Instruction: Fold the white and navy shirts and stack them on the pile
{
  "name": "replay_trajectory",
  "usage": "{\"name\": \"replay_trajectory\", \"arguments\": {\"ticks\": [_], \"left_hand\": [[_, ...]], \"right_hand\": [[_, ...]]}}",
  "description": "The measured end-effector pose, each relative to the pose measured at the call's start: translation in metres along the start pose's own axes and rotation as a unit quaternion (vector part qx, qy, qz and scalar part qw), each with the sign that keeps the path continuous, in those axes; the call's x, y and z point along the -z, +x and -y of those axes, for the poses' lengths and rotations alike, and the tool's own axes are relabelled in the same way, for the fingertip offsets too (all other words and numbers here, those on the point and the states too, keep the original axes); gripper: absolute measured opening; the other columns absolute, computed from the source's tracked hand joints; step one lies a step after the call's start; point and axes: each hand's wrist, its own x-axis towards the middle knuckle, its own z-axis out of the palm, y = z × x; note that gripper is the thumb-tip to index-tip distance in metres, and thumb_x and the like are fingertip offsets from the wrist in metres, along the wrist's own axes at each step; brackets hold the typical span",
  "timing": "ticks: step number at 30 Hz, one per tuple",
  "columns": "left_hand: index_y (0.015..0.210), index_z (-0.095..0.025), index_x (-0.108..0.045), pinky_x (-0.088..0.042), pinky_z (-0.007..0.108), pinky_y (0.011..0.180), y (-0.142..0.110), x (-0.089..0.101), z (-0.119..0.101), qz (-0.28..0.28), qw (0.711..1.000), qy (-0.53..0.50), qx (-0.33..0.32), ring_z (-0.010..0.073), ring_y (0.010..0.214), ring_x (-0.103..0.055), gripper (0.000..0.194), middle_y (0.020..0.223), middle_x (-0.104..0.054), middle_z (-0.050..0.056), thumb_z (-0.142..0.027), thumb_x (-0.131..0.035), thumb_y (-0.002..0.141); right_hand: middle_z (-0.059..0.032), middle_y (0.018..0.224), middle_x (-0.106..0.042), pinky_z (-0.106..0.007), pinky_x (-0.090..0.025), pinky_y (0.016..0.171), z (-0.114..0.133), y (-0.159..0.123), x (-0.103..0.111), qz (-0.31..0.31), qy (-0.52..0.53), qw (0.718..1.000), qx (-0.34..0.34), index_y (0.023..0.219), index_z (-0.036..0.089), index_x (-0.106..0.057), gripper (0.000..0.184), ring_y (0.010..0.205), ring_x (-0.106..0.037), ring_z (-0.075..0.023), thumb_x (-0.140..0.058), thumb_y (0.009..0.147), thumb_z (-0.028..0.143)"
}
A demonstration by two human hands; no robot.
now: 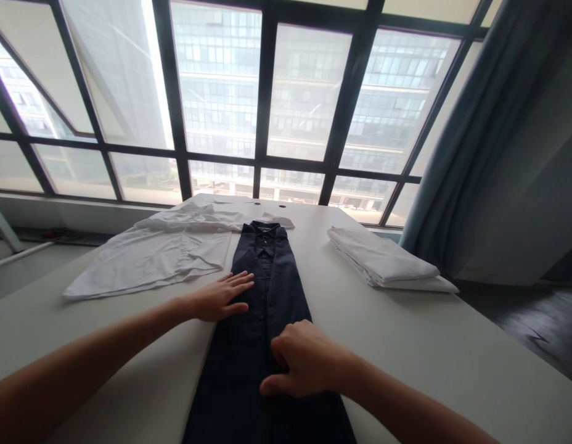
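A dark navy button-up shirt (286, 302) lies in a long narrow strip on the white table, its collar at the far end and its buttons facing up. My left hand (225, 297) is flat on the shirt's left side, fingers stretched and spread. Nearer to me, my right hand (304, 357) is over the right side of the shirt. Its fingers are curled in and the thumb sticks out to the left, with no fabric visible between them. The shirt's near end runs out of the bottom of the view.
Crumpled white cloth (161, 253) spreads over the table's left side. A folded white stack of cloth (383, 256) lies near the right edge. Behind the white table (406, 345) stand large dark-framed windows (262, 92), and a blue-grey curtain (475, 142) hangs at the right.
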Motion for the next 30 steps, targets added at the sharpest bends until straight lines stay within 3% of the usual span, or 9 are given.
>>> {"name": "replay_trajectory", "arguments": {"ticks": [3, 5, 8, 13, 15, 17, 20, 25, 30], "left_hand": [[0.155, -0.022, -0.028, -0.014, 0.046, 0.121, -0.022, 0.005, -0.013, 0.06, 0.998, -0.029, -0.009, 0.0319, 0.15, -0.012, 0.087, 0.163, -0.016, 0.012, -0.069, -0.053, 0.086], [0.156, -0.023, -0.028, -0.014, 0.051, 0.12, -0.029, 0.009, -0.022, 0.085, 0.995, -0.048, -0.01, 0.0355, 0.15, -0.01, 0.099, 0.163, -0.014, 0.013, -0.072, -0.063, 0.077], [0.155, -0.025, -0.031, -0.014, 0.054, 0.12, -0.037, 0.015, -0.035, 0.115, 0.99, -0.075, -0.032, 0.0381, 0.149, -0.012, 0.112, 0.162, -0.017, 0.014, -0.069, -0.076, 0.063], [0.154, -0.028, -0.031, -0.016, 0.056, 0.119, -0.051, 0.023, -0.048, 0.148, 0.977, -0.126, -0.084, 0.0415, 0.148, -0.014, 0.126, 0.162, -0.019, 0.013, -0.058, -0.09, 0.047], [0.152, -0.03, -0.036, -0.022, 0.053, 0.118, -0.055, 0.028, -0.042, 0.164, 0.971, -0.146, -0.097, 0.0391, 0.147, -0.018, 0.115, 0.161, -0.022, 0.011, -0.047, -0.091, 0.053], [0.148, -0.032, -0.044, -0.029, 0.049, 0.117, -0.056, 0.032, -0.03, 0.159, 0.971, -0.15, -0.093, 0.0337, 0.146, -0.026, 0.09, 0.16, -0.029, 0.007, -0.032, -0.084, 0.067], [0.139, -0.028, -0.055, -0.032, 0.046, 0.116, -0.051, 0.031, -0.009, 0.069, 0.993, -0.093, -0.037, 0.0284, 0.143, -0.035, 0.063, 0.154, -0.041, 0.007, -0.015, -0.067, 0.078], [0.126, -0.023, -0.064, -0.032, 0.046, 0.117, -0.037, 0.019, 0.004, -0.036, 0.999, -0.021, -0.013, 0.0261, 0.135, -0.049, 0.039, 0.142, -0.056, 0.009, -0.015, -0.053, 0.09], [0.145, -0.03, -0.048, -0.021, 0.054, 0.119, -0.039, 0.024, -0.006, 0.069, 0.996, -0.044, -0.034, 0.0308, 0.146, -0.027, 0.059, 0.156, -0.036, 0.007, -0.025, -0.063, 0.087]], "right_hand": [[-0.0034, 0.063, -0.066, -0.024, -0.032, 0.052, 0.006, -0.006, 0.005, 0.029, 0.022, 0.999, 0.004, 0.072, 0.018, -0.073, 0.023, 0.056, -0.057, -0.0153, -0.065, 0.082, 0.037], [-0.0001, 0.061, -0.063, -0.022, -0.029, 0.049, 0.008, -0.006, 0.005, 0.035, 0.066, 0.997, 0.005, 0.071, 0.017, -0.072, 0.019, 0.051, -0.048, -0.0104, -0.061, 0.081, 0.027], [0.0027, 0.059, -0.057, -0.02, -0.029, 0.047, 0.008, -0.003, 0.002, 0.033, 0.148, 0.988, 0.006, 0.073, 0.014, -0.071, 0.02, 0.049, -0.041, -0.007, -0.06, 0.083, 0.029], [0.0016, 0.063, -0.06, -0.018, -0.035, 0.047, -0.009, 0.003, -0.003, 0.108, 0.272, 0.955, 0.038, 0.088, 0.014, -0.072, 0.037, 0.054, -0.051, -0.0095, -0.065, 0.083, 0.049], [0.0004, 0.063, -0.061, -0.019, -0.038, 0.048, -0.028, 0.006, -0.003, 0.071, 0.293, 0.953, 0.027, 0.089, 0.014, -0.071, 0.038, 0.055, -0.053, -0.0111, -0.058, 0.088, 0.05], [-0.0012, 0.068, -0.063, -0.021, -0.042, 0.054, -0.053, 0.009, -0.004, -0.048, 0.247, 0.968, -0.007, 0.089, 0.015, -0.071, 0.028, 0.059, -0.056, -0.0127, -0.055, 0.09, 0.038], [-0.005, 0.092, -0.068, -0.026, -0.048, 0.071, -0.093, 0.014, -0.009, -0.199, 0.121, 0.97, -0.064, 0.097, 0.018, -0.07, 0.024, 0.073, -0.062, -0.0151, -0.056, 0.08, 0.013], [-0.0103, 0.118, -0.062, -0.033, -0.05, 0.088, -0.123, 0.021, -0.02, -0.214, 0.102, 0.97, -0.053, 0.117, 0.019, -0.066, 0.046, 0.09, -0.065, -0.0184, -0.054, 0.075, 0.006], [-0.0117, 0.132, -0.057, -0.039, -0.044, 0.104, -0.11, 0.014, -0.012, -0.148, 0.148, 0.978, 0.014, 0.116, 0.022, -0.071, 0.043, 0.116, -0.059, -0.0251, -0.067, 0.074, 0.015]]}}
